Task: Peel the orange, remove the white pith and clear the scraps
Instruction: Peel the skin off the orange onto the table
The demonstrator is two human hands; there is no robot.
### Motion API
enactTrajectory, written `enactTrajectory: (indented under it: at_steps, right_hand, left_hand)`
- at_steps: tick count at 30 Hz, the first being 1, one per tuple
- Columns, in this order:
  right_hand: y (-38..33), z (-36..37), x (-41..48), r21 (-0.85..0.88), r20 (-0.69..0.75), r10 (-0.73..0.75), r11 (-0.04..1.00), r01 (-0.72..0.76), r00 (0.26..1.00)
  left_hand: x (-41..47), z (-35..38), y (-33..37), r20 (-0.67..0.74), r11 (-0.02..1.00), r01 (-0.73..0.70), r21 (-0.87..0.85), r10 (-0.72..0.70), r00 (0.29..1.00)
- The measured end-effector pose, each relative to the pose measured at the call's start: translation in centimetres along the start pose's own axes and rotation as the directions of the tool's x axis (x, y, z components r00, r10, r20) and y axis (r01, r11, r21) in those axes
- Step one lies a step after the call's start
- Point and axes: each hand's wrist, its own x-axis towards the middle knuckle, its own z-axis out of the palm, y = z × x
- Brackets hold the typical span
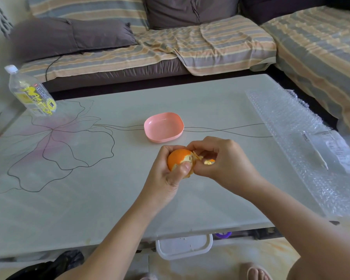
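Note:
A small orange (177, 157) is held above the table, wrapped by my left hand (166, 176), whose thumb presses on its near side. Part of the skin is torn open on the orange's right side, showing pale pith. My right hand (222, 160) pinches a strip of peel (197, 156) at that torn edge, and more peel shows between its fingers. An empty pink dish (163, 127) sits on the table just beyond the hands.
The pale table (89, 199) has a drawn flower pattern. A plastic bottle (31, 93) stands at the far left corner. Bubble wrap (303, 142) covers the right side. A white container (184, 246) sits under the near edge. A striped sofa lies behind.

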Motion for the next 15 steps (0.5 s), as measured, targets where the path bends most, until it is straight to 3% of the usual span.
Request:
enactTrajectory:
  at_steps: [10, 15]
  right_hand:
    - [0.2, -0.2, 0.3, 0.049, 0.037, 0.095, 0.994, -0.097, 0.995]
    - [0.0, -1.0, 0.3, 0.187, 0.109, 0.179, 0.962, -0.197, 0.978]
  left_hand:
    - [0.0, 0.0, 0.3, 0.022, 0.999, 0.010, -0.035, -0.009, 1.000]
    - [0.1, 0.0, 0.3, 0.022, 0.991, 0.079, -0.104, -0.077, 0.997]
